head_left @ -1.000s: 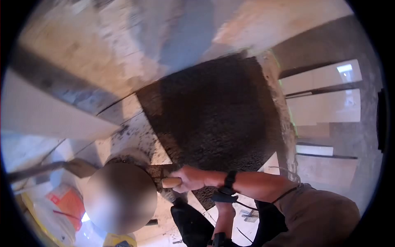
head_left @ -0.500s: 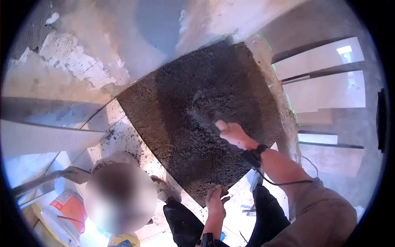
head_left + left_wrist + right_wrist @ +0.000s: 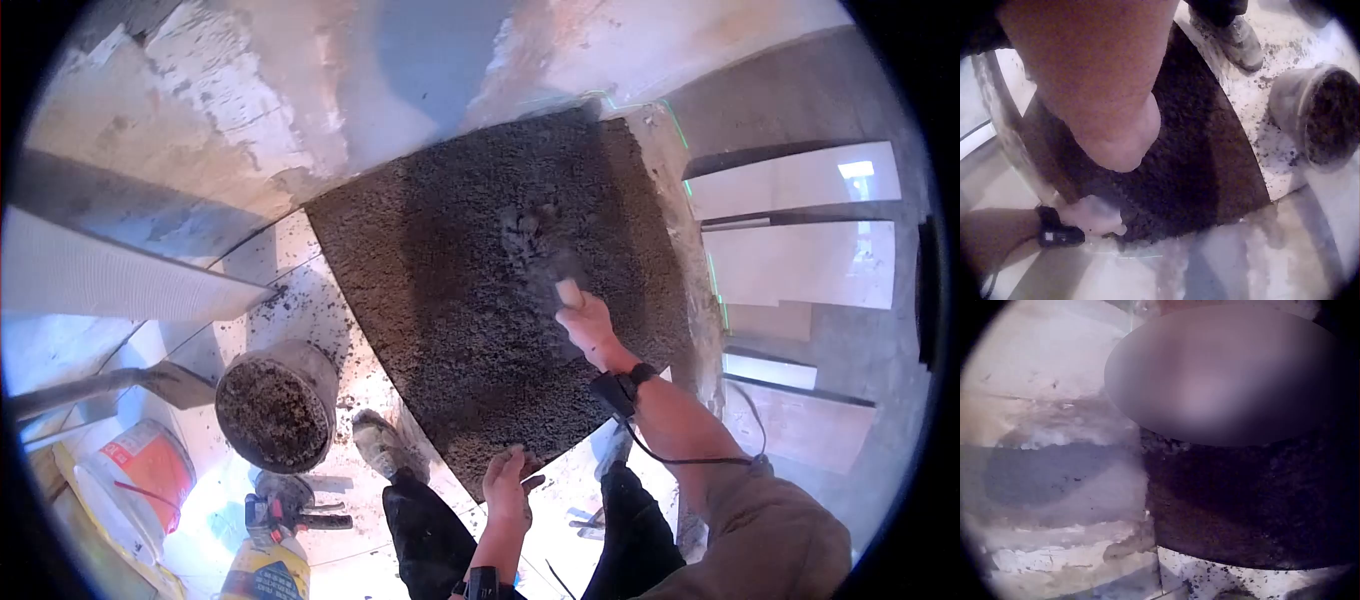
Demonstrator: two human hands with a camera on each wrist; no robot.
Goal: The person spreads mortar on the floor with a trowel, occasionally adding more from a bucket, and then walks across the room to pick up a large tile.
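Note:
My right hand (image 3: pixel 590 330) grips the pale handle of a trowel (image 3: pixel 568 292) above a dark, grainy mortar bed (image 3: pixel 450 380). Motion blurs the trowel's blade. Just beyond it, a loose clump of mortar (image 3: pixel 528 228) lies on the surface. Fingers loosely bent, my left hand (image 3: pixel 508 488) hovers at the bed's near corner, apparently holding nothing. In the left wrist view, the left forearm fills the foreground and the right hand (image 3: pixel 1094 215) shows beyond. A blurred patch hides the right hand in the right wrist view. A mortar-filled bucket (image 3: pixel 318 365) stands left of the bed.
A shovel (image 3: pixel 180 385) and an orange-and-white container (image 3: pixel 150 465) are at the left. A red-and-black tool (image 3: pixel 270 515) lies near my left shoe (image 3: pixel 380 445). Pale tiles (image 3: pixel 810 180) lie at the right. Crumbs dot the floor tiles (image 3: pixel 310 310) beside the bed.
My right hand swung with the trowel from beside the bucket across to the middle of the bed. Disturbed mortar now shows there. My left hand came into view from under the right arm.

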